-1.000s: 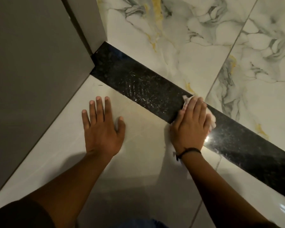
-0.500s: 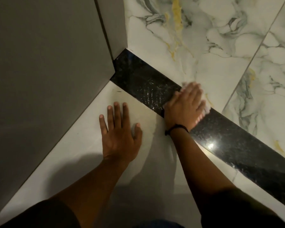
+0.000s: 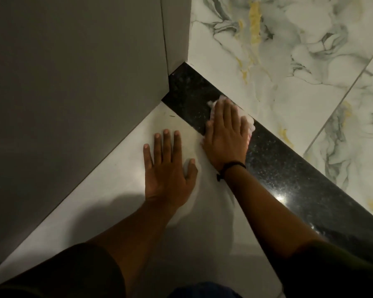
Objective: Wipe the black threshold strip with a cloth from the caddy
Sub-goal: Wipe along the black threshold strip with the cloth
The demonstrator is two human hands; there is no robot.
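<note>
The black threshold strip (image 3: 274,166) runs diagonally from the grey wall corner at upper centre down to the right edge. My right hand (image 3: 226,134) lies flat on its upper part and presses a white cloth (image 3: 249,123) onto it; the cloth peeks out past the fingertips and along the hand's right side. My left hand (image 3: 167,166) rests palm down with fingers spread on the pale tile beside the strip, holding nothing. The caddy is not in view.
A grey wall (image 3: 73,104) fills the left side and meets the strip's upper end at a corner. White marble tiles with grey and gold veins (image 3: 299,61) lie beyond the strip. Plain pale floor tile (image 3: 121,190) is under my arms.
My right hand has slid the cloth up along the strip toward the wall corner. My left hand has stayed flat on the pale tile. The view has shifted toward the corner.
</note>
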